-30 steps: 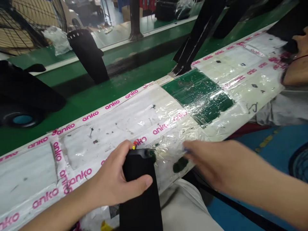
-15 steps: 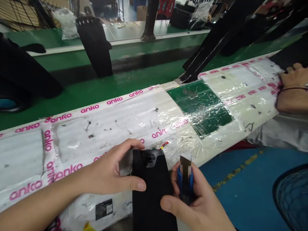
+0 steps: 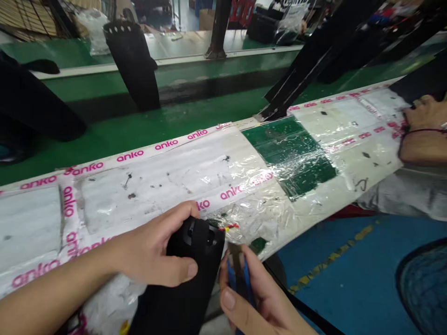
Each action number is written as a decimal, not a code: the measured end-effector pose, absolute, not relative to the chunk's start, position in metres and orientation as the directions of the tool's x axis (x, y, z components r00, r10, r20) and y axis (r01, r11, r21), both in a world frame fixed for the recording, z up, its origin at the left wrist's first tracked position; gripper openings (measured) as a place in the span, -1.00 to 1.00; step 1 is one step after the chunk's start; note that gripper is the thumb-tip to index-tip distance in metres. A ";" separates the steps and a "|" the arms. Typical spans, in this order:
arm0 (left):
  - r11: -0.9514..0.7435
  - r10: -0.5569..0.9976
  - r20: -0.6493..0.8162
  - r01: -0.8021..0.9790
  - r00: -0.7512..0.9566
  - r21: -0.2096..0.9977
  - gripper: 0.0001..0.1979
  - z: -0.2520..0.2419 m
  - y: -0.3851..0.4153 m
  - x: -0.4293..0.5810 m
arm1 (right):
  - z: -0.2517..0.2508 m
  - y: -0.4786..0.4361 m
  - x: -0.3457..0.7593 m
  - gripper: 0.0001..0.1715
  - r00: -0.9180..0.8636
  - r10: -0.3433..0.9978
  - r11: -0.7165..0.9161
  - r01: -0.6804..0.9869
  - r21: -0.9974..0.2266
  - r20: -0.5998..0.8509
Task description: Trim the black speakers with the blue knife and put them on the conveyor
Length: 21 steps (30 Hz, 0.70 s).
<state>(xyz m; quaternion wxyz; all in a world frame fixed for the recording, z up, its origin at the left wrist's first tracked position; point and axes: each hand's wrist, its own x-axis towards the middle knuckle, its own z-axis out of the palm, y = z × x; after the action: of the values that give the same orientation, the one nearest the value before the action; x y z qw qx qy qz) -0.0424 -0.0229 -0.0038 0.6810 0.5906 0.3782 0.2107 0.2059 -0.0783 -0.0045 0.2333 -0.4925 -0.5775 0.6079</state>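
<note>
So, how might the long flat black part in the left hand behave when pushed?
The long black part seems stiff: its face runs flat beyond the left hand. Its dull surface suggests grip. The thin red-and-yellow wires by its end would likely flex.

The black housing had a smooth, matt skin that looked like plastic. The cutter paired a blue, plastic-looking body with a thin metal blade, its finish blurred. White, paper-like sheets covered the bench under clear, glossy film, wrinkled and roughened near the front edge. The printed tape looked smooth; the green panel gleamed through creased film. Beyond, the green belt had a soft sheen, and the grey fabric looked matt and creased.
</note>
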 end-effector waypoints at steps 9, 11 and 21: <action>0.158 0.749 -0.283 0.253 0.599 0.954 -0.45 -0.002 -0.013 -0.045 | 0.004 -0.048 0.220 -0.68 -0.726 0.644 0.765 0.606 -0.219 0.241; 0.170 0.739 -0.291 0.249 0.608 0.953 -0.47 -0.002 -0.013 -0.045 | 0.002 -0.049 0.220 -0.67 -0.734 0.640 0.768 0.610 -0.195 0.226; 0.188 0.734 -0.302 0.246 0.608 0.951 -0.48 -0.001 -0.011 -0.045 | 0.001 -0.057 0.213 -0.69 -0.716 0.666 0.746 0.631 -0.212 0.209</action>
<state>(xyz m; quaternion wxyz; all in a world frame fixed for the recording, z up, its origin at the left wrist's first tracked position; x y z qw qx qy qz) -0.0452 -0.0113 -0.0007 0.6576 0.6097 0.4018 0.1854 0.2126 -0.0569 0.0013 0.1368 -0.3509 -0.9242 0.0630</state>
